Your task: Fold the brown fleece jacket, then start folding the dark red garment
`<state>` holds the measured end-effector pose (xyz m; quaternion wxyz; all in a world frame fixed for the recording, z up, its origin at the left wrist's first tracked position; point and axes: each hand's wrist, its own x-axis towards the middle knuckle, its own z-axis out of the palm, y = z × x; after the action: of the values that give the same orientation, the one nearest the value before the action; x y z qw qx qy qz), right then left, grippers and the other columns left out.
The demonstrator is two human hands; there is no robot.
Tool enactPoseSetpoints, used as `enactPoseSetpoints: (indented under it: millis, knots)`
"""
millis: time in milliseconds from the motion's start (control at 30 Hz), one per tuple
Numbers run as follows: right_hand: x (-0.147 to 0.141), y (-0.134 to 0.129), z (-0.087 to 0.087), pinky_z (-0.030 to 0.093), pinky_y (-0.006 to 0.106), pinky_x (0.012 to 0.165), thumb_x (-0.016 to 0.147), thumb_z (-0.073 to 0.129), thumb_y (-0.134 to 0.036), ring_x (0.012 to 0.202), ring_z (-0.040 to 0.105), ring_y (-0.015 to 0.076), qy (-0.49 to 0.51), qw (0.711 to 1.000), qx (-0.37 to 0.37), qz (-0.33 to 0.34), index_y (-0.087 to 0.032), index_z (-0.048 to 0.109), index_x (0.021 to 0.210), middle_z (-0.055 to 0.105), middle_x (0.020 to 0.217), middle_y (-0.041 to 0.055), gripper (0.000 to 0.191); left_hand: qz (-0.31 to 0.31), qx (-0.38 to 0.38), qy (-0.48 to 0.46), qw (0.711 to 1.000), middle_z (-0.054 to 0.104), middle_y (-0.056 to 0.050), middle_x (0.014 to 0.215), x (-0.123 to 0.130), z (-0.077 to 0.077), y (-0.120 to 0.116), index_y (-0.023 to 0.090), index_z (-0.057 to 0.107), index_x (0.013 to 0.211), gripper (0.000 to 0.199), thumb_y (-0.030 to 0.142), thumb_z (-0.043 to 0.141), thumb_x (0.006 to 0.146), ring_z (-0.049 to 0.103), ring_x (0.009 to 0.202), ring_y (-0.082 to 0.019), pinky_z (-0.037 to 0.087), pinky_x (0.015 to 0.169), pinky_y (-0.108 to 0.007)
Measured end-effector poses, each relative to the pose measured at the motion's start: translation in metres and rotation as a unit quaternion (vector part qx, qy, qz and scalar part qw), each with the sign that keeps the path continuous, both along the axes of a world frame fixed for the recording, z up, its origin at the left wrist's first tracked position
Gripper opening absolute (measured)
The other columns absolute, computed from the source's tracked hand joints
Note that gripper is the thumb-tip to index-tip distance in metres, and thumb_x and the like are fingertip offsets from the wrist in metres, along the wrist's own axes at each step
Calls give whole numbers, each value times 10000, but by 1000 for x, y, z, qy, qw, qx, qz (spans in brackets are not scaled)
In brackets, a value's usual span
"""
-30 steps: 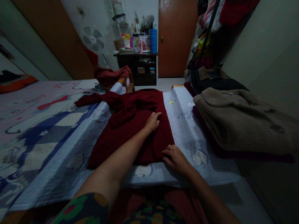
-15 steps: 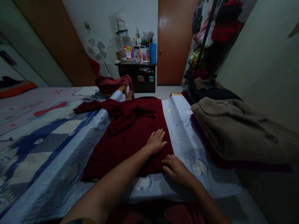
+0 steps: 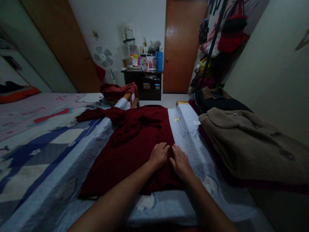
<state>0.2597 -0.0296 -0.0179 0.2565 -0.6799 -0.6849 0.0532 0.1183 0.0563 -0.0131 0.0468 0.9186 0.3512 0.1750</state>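
A dark red long-sleeved top (image 3: pixel 125 161) lies spread on a pale blue patterned sheet, its lower edge towards me. One sleeve reaches out to the far left, and loose folds bunch near its upper middle. On the right part of the cloth rests my left hand (image 3: pixel 159 155), open, its fingers slightly bent and pressing on the fabric. Beside it my right hand (image 3: pixel 181 162) lies along the top's right edge, open, with the fingers stretched forward and the thumb apart. Neither hand grasps the cloth.
Folded clothes are stacked at the right, a brown fleece coat (image 3: pixel 251 145) uppermost in front and a dark jacket (image 3: pixel 222 98) behind. A reddish cloth (image 3: pixel 118 91) hangs over a wooden frame. Left is a bed with a printed blanket (image 3: pixel 48 141). A fan (image 3: pixel 103 57) stands behind.
My right hand has moved forward along the top's right edge, up beside my left hand. My left hand's fingers have drawn in a little. The view has tilted slightly up.
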Motion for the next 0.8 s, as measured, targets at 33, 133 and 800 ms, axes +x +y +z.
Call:
enactPoseSetpoints:
  millis: [33,133,800]
  knots:
    - [-3,-3,-4,290,516,1125,903,467,-271,1408,322,288,-34,999,-15,1,-157,413,1437,351,1532,130,549,-4,-5,1,1000,592,-95,1290,-2,2,5,189,581,1226,328,198,434,933,518,1198,-215,399,1022,-379]
    - [-10,-12,-8,235,542,1136,906,507,-355,1435,253,310,-95,994,-50,4,-194,394,1456,268,1572,95,584,16,-12,13,1000,597,-90,1275,-5,9,24,197,590,1203,321,175,449,915,518,1184,-219,405,1004,-379]
    - [12,166,42,392,291,1044,785,353,-3,1191,556,189,71,996,4,-51,-87,576,1275,627,1266,129,544,30,-108,-14,994,683,-62,994,4,18,86,209,681,947,212,210,484,867,593,948,-206,455,889,-331]
